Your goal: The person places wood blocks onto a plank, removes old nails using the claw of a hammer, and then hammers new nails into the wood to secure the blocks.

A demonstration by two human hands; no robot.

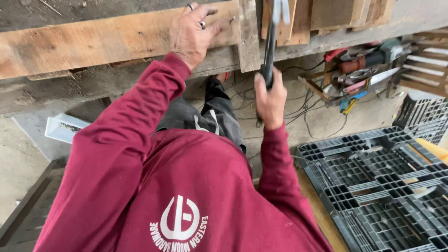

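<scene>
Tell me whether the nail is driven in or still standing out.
Standing out: the nail projects from the plank, pinched by the left hand.

Rough, weathered wood on the plank, matt and grain-streaked. Dull grey metal on the nail and the hammer head, black matt grip below. Polished metal rings on the left hand. Soft matt maroon cloth on the sleeves. Matt dark grey moulded plastic on the pallet. Dusty rough concrete on the floor.
</scene>
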